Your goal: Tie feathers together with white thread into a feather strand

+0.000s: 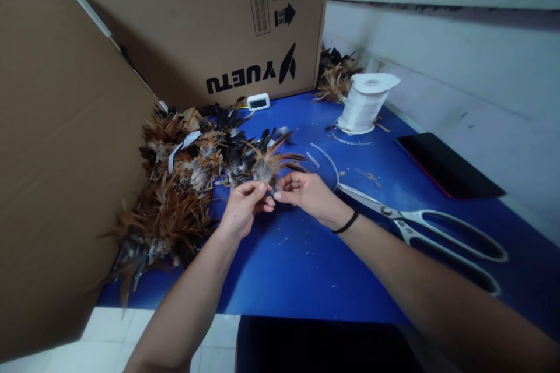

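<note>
Both my hands meet over the blue table at a small bunch of brown and grey feathers (268,164). My left hand (247,201) pinches the base of the bunch between thumb and forefinger. My right hand (304,191), with a black band at the wrist, closes its fingertips on the bunch's lower right side. The feather tips fan upward and to the right, away from my fingers. Whether a thread runs between the fingertips is too small to tell. Just left of the bunch lies a large pile of brown and black feathers (170,210).
Large scissors (389,213) lie beside my right forearm. Further back stand a spool of white ribbon (365,105) and a small white digital display (258,102). A phone (450,164) lies at the right. Cardboard boxes (175,23) wall the table (297,268) at the left and back.
</note>
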Tool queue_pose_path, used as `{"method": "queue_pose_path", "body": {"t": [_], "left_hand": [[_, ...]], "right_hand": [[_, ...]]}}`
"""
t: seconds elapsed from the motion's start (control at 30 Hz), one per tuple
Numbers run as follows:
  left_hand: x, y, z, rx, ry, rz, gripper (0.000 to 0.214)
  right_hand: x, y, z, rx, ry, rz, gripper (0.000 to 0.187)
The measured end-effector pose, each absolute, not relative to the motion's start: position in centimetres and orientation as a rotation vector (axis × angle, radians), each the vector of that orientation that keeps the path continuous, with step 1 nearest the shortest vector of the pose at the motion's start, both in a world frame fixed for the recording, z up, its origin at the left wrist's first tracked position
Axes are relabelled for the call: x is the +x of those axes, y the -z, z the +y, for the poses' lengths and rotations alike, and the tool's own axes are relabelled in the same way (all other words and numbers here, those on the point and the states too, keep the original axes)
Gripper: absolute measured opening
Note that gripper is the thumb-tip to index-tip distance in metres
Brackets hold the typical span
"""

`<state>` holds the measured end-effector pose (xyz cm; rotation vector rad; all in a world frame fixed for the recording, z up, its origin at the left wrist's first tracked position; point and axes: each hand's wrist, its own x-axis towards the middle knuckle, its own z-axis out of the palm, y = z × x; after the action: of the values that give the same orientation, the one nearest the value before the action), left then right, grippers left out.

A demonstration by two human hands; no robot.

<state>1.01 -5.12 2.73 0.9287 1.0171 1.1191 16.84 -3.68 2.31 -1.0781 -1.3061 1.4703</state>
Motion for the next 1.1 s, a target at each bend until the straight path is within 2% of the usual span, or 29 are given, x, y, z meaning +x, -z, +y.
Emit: {"method": "queue_pose_path", "body": {"t": [0.4,0.77,1.1], "left_hand": [[0.7,-2.2,-4.7,0.875,-1.166,1.021,0.025],[0.6,-2.2,-4.6,0.797,-1.168,0.974,0.023],[-1.4,-3.4,-3.6,0.596,-1.485,0.775,0.018]], "right_hand": [[17.3,-2.9,-3.9,-1.116,-1.567,-1.380,0.012],[17.4,-2.8,-4.0,-1.075,-1.719,-1.403,0.019],[17.7,-3.0,-3.9,-1.031,-1.817,-1.421,0.011]]}}
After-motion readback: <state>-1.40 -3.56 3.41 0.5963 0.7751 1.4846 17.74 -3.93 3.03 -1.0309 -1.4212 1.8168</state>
